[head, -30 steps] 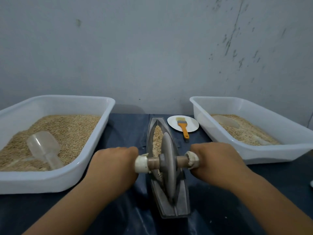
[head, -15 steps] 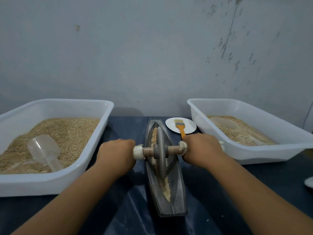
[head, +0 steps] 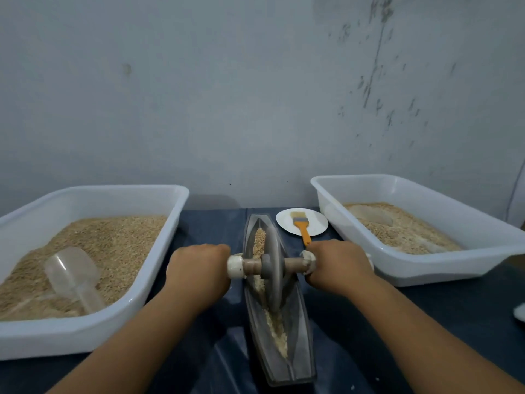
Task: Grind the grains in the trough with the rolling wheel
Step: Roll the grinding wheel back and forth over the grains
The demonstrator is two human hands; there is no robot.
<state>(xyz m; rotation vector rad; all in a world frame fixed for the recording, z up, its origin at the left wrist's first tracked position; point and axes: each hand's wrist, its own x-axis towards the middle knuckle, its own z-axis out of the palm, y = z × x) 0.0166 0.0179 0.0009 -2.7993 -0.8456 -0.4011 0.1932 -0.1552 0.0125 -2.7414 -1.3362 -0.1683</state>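
So this is mid-grind; the grey metal disc-shaped rolling wheel (head: pixel 273 261) sits upright in the long grey boat-shaped metal trough (head: pixel 279 331), roughly at the middle of its length, with the pale tan grains (head: pixel 277 327) lying along the groove both beyond the wheel and on the near side of it; the near-side stuff looks finer and paler to me, so I'd guess it's partly crushed, but not done.

The left hand (head: pixel 199 270) is curled around the left end of the wooden axle handle (head: pixel 294 264) by its white cap; the right hand (head: pixel 339 265) is wrapped the same way around the right end; so each grip is closed tight on the handle, knuckles up.

The trough sits on the dark blue covered desk (head: pixel 426 322) between two white plastic rectangular tubs; the left tub (head: pixel 93 334) holds a lot of grain and a clear plastic scoop (head: pixel 72 275); the right tub (head: pixel 443 268) holds less.

Next move, as I see it: roll the wheel along the groove with even downward pressure on both ends; keep it vertical, otherwise it could ride up the side and flick grain out; the far-end pile needs passes too.
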